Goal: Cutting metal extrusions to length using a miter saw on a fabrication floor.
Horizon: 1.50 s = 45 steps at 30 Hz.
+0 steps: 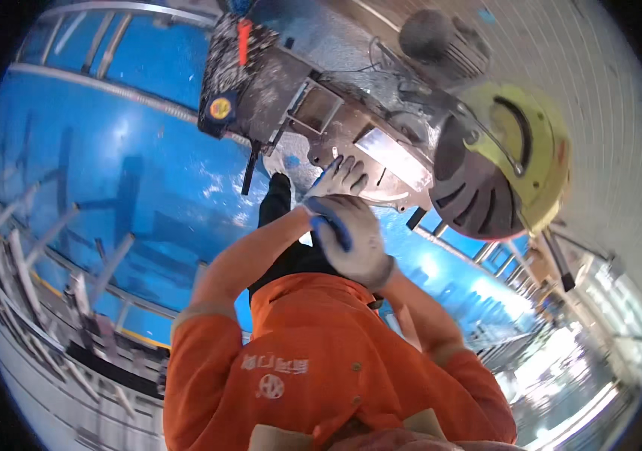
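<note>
Both my hands wear whitish-grey work gloves with blue showing on them. My left hand reaches forward over the near edge of a saw's metal base. Its fingers are apart, slightly bent, and hold nothing; contact with the base is unclear. My right hand crosses to my left wrist, its fingers closed around the left glove's cuff. To the right of my hands stands the cut-off saw, with a yellow-green blade guard and a dark slotted lower cover. A bright metal plate lies on the base.
A tape measure with a yellow label and an orange-red object lie at the base's left end. A black lever sticks out there. Metal bars frame the blue surface. Several metal tubes are stacked at the left. A grey motor sits behind.
</note>
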Each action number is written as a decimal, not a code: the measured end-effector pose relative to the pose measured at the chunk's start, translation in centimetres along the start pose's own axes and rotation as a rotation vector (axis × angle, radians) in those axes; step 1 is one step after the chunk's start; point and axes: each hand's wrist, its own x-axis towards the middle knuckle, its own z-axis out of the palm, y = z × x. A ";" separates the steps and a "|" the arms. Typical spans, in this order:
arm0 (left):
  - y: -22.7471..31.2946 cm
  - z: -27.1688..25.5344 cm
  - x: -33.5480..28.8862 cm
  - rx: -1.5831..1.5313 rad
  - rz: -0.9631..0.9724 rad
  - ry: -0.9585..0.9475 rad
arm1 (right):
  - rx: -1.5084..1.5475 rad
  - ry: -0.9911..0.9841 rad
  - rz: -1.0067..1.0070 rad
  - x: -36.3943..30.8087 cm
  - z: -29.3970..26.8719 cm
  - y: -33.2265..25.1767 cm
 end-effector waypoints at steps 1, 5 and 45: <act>-1.5 -0.6 1.3 -0.581 -0.086 0.129 | -0.039 0.015 0.063 -1.7 -1.9 0.9; -6.9 -1.9 2.4 -0.293 -0.292 0.060 | -0.427 0.191 0.418 -9.5 -0.8 14.2; -7.0 3.5 10.3 -0.093 0.366 0.081 | -0.143 0.287 0.515 -1.9 2.5 16.0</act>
